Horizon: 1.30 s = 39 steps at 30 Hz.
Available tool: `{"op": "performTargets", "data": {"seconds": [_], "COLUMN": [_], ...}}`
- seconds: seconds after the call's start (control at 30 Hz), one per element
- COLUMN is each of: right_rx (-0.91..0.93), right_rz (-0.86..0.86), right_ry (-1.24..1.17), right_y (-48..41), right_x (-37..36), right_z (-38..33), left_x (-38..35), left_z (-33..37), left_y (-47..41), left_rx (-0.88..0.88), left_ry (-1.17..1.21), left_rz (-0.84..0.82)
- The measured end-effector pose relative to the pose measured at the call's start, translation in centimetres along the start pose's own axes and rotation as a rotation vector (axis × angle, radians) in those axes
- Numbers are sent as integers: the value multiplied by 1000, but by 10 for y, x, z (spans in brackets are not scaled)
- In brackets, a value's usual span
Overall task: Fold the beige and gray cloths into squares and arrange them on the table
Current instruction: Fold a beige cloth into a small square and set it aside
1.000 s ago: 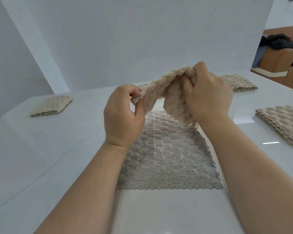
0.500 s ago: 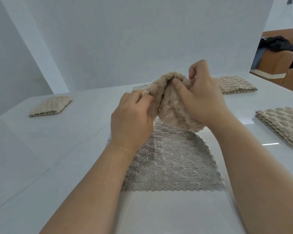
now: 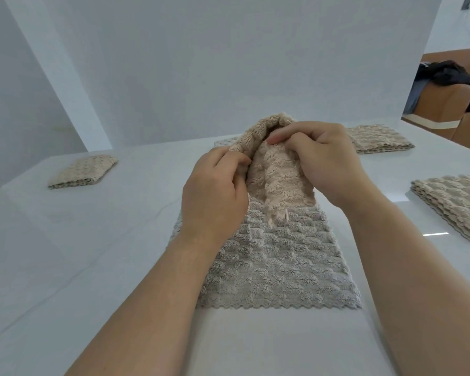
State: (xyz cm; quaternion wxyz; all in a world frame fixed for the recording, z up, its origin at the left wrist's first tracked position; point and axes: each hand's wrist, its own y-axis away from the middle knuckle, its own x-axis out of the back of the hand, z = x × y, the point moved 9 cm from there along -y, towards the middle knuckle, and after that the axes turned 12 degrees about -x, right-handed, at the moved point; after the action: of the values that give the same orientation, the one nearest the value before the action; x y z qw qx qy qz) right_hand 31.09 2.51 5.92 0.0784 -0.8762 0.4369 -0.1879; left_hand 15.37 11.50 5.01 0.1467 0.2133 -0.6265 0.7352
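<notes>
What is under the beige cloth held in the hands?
A gray cloth lies flat on the white table under the beige cloth. Its far end is hidden behind that cloth, the left hand and the right hand.

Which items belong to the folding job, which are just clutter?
Job: beige cloth, held by left hand and right hand; gray cloth, flat on table; left folded cloth; back folded cloth; cloth stack at right.
Lying about: sofa; dark clothes on it.

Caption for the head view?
Left hand and right hand grip a bunched beige cloth above a gray cloth flat on the table.
</notes>
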Motion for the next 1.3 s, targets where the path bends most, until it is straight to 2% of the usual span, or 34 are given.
{"op": "performTargets", "data": {"seconds": [0.13,0.3,0.5,0.7,0.77,0.87,0.93,1.0,1.13,1.3], "right_rx": [41,68,-80,-172,-178,31,124,196,334,308], "right_rz": [101,106,22,-4,50,208,202,156,129,88], "right_ry": [225,250,-15,-144,-87,511,725,712,494,223], "right_y": [4,3,-2,-2,-2,-2,2,4,6,8], "right_x": [2,-3,-10,-13,-6,1,-4,-7,-2,3], "right_z": [-3,-4,9,16,19,9,4,0,-11,-13], "left_x": [4,-4,-27,-19,-16,-11,-4,6,12,6], "left_z": [5,26,28,28,23,9,-1,-15,-48,-62], "left_y": [1,-2,2,0,-2,-4,-5,-4,4,12], "left_rx": [-74,-217,-146,-215,-200,-101,4,146,445,606], "left_ry": [-96,-189,-301,-292,-210,13,158,290,572,713], "left_rz": [57,-2,-241,-138,-123,-132,-118,-46,100,176]}}
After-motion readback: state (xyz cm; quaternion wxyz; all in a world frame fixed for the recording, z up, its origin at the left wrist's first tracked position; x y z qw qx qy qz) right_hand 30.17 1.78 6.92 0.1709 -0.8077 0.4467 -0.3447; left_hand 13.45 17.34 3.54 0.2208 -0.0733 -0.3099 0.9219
